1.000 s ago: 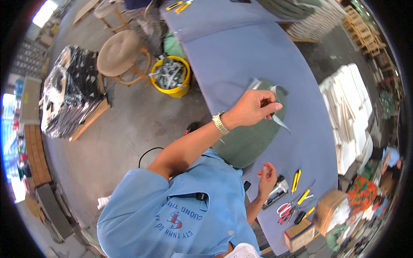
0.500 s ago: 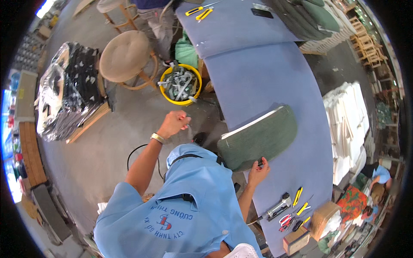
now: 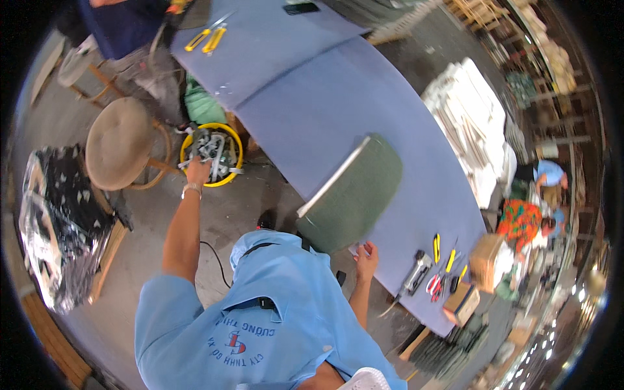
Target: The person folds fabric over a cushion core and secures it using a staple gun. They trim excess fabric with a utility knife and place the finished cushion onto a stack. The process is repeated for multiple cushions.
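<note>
My left hand (image 3: pixel 199 171) reaches over the near rim of a yellow tub (image 3: pixel 239 151) filled with grey and white fabric strips (image 3: pixel 218 144). Its fingertips blend into the scraps, so whether they grip anything is hidden. A green upholstered panel (image 3: pixel 357 195) with a white strip along its left side lies on the blue-covered table, its near end by my waist. Just beside the panel's near right corner is my right hand (image 3: pixel 366 257), fingers bent in toward the thumb. A small pale bit shows at its fingertips, too small to name.
Near the table's right end lie a staple gun (image 3: pixel 415 273), red-handled scissors (image 3: pixel 434 285), yellow-handled tools (image 3: pixel 451 260) and a cardboard box (image 3: pixel 489 261). Two yellow cutters (image 3: pixel 213 40) lie at the far end. A round stool (image 3: pixel 120 143) and a person (image 3: pixel 130 39) stand at left.
My left hand has moved forward and left from above the floor to the tub. My right hand has come off the panel's near edge. The whole view has turned.
</note>
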